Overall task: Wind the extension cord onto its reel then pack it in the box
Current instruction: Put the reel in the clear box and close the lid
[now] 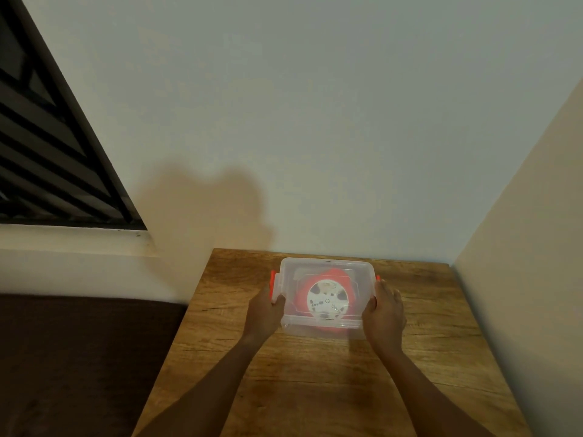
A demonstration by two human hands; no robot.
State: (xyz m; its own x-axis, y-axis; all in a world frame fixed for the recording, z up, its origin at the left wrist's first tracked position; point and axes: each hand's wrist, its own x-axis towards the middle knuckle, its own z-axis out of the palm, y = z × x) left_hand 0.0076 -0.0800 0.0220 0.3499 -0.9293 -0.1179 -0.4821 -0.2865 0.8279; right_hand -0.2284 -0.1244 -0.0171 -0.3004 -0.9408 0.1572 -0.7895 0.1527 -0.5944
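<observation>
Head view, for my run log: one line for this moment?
reel: inside box | lid: on | left hand, right hand: at orange clips | box: on table

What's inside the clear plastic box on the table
Through the lid of the box shows the reel, with its white round face and red body. The wound cord itself is hidden from view.

No legible text or labels anywhere.

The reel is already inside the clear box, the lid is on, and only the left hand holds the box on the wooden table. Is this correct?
Not quite: the head view shows both hands on the box, the left hand and right hand at its sides. The rest holds: reel inside, lid on, wooden table.
</observation>
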